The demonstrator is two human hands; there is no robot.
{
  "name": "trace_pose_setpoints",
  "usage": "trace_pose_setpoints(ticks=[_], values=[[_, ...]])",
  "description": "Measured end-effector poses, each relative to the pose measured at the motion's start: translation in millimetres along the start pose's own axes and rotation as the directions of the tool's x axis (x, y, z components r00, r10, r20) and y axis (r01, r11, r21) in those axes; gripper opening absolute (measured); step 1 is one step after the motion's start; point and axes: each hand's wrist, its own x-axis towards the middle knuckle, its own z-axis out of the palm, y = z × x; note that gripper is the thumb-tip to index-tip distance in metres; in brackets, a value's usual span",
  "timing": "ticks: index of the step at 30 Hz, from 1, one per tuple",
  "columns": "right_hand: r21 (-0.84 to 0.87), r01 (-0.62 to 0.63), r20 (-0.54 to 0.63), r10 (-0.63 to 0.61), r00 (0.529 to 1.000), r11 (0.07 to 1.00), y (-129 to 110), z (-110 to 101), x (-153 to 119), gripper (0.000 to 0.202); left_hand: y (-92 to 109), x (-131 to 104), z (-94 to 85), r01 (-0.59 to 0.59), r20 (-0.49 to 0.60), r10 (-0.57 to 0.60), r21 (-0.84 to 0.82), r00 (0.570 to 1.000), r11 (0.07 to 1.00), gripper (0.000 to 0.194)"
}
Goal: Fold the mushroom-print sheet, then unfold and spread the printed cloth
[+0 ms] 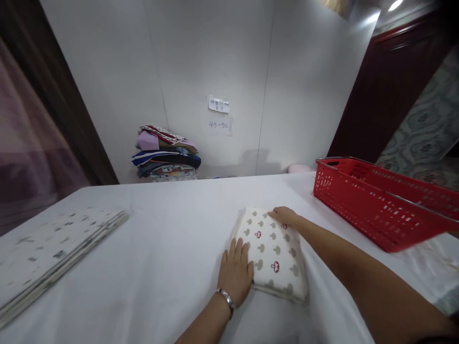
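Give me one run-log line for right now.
left hand: at left edge of folded mushroom-print cloth | right hand: at its far right corner | red basket: right side of white table

Folded white cloth printed with beige and red mushrooms (pixel 265 246), on a white-covered table (pixel 161 248).
Bare left hand (pixel 235 273), silver-coloured bracelet (pixel 227 301) at wrist, lies flat along cloth's left edge; bare right hand (pixel 286 217) touches its far right part. Far left: folded white fabric with dark grey marks (pixel 53 243). Right: red perforated plastic basket (pixel 358 205). Beyond far edge: multicoloured fabric stack (pixel 167 157); wall paper reads "45-50" (pixel 219 125).
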Motion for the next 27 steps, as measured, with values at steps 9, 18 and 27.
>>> trace_pose_setpoints(ticks=[9, 18, 27], values=[[-0.003, -0.135, -0.065, 0.134, 0.989, 0.991, 38.3, 4.6, -20.6, 0.056, 4.2, 0.3, -6.5, 0.008, 0.017, -0.008, 0.008, 1.0, 1.0, 0.049], [-0.002, -0.019, -0.234, 0.018, 0.972, 1.0, -3.5, 0.9, -71.4, 0.051, 3.2, 0.8, -4.4, 0.0, -0.018, 0.0, 0.031, 1.0, 1.0, 0.048], [-0.025, 0.323, -0.123, -0.324, 0.938, 0.946, -33.0, 43.4, -166.2, 0.047, -0.7, 2.9, -1.8, -0.033, -0.069, 0.036, 0.043, 0.997, 0.999, 0.046]])
